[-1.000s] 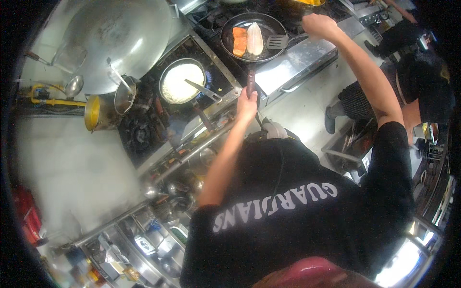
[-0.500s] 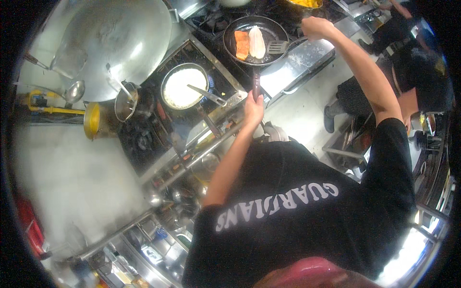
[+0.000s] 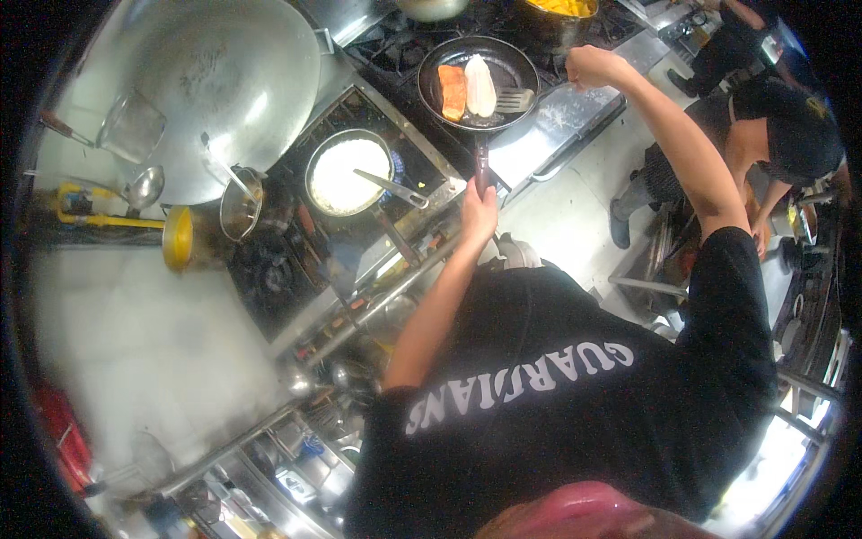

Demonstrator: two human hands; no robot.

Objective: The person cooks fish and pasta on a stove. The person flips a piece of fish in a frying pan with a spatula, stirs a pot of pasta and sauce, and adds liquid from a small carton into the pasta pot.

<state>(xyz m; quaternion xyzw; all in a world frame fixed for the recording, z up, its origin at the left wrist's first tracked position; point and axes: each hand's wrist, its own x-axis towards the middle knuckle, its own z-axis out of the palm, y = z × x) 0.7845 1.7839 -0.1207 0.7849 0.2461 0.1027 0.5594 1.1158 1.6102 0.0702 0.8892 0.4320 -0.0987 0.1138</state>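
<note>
My left hand (image 3: 480, 214) is wrapped round the brown handle of a black frying pan (image 3: 514, 65) on the stove. An orange fillet (image 3: 452, 92), which looks like salmon, and a white fillet (image 3: 480, 87) lie side by side in the pan. My right hand (image 3: 594, 68) is closed on the handle of a slotted turner (image 3: 514, 101). The turner's blade is inside the pan, just right of the white fillet. To the left, a second pan (image 3: 343, 212) holds something creamy white, with a metal utensil (image 3: 391, 188) resting across its rim.
A large wok (image 3: 215, 85) fills the far left, with a ladle (image 3: 145, 187) nearby. A yellowish pot (image 3: 180, 238) and a small saucepan (image 3: 242, 205) stand beside the stove. A pan of yellow food (image 3: 564, 7) is at the back. Another person (image 3: 781, 135) bends over at right.
The turner's blade has shifted slightly nearer within the pan, and my right hand has lowered a little. The person at right has leaned further into view. My left hand keeps its grip.
</note>
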